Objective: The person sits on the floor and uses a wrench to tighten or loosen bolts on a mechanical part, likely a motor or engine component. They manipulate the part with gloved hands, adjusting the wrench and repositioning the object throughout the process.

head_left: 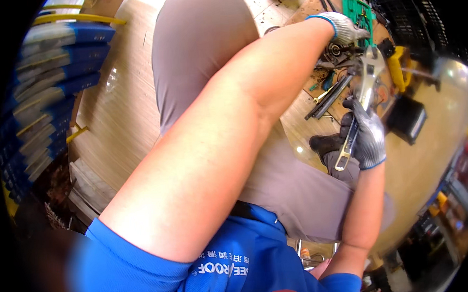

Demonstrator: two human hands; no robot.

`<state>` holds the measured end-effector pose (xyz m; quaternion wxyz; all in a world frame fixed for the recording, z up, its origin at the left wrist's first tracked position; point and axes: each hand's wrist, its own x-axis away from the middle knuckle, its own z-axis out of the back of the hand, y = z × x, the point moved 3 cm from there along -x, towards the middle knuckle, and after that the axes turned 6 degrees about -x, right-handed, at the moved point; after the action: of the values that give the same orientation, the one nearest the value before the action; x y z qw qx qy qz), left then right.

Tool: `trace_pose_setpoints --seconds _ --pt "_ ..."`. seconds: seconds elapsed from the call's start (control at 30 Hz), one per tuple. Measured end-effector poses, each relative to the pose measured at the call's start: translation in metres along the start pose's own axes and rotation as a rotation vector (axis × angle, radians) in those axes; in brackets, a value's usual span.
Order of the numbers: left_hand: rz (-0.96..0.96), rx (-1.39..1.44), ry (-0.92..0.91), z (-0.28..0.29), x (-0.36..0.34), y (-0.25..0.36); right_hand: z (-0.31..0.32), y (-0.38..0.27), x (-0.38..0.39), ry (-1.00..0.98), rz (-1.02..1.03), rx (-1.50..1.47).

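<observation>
My right hand [366, 135], in a grey-palmed white glove, is wrapped round the handle of a large silver adjustable wrench [367, 83]. The wrench's jaw end points away from me. Farther off, my left hand [346, 30], in a white glove with a blue cuff, reaches across to the right. Its fingers are bunched together beside a green plastic tool tray [349, 6]; whatever they may hold is hidden. Just below that hand lies a dark round metal part [335, 50], partly covered.
Dark bars [328, 101] and small tools lie on a brown board. A yellow tool [396, 68] and a black box [406, 118] stand to the right. Blue-and-white stacked boxes [58, 75] line the left side. My bent knee [203, 37] rises in the middle.
</observation>
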<state>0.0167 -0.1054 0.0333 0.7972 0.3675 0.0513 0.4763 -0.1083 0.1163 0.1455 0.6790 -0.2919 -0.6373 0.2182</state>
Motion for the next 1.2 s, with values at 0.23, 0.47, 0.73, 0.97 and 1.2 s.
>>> trace_pose_setpoints --seconds 0.23,0.47,0.73,0.97,1.2 --pt "0.032 0.087 -0.04 0.01 0.007 0.006 0.005 -0.012 0.0 -0.005 -0.074 0.024" --pt "0.105 0.172 -0.02 0.012 0.012 0.003 0.005 -0.015 0.001 0.012 -0.077 0.033" --pt "0.038 0.145 0.005 -0.001 -0.007 -0.002 0.008 -0.012 -0.001 -0.014 -0.081 0.007" --pt "-0.015 0.079 0.031 -0.007 -0.015 -0.012 0.006 -0.015 -0.001 -0.066 -0.064 -0.021" --pt "-0.012 0.092 0.0 -0.017 -0.029 -0.014 0.007 -0.021 0.006 -0.052 -0.067 -0.069"
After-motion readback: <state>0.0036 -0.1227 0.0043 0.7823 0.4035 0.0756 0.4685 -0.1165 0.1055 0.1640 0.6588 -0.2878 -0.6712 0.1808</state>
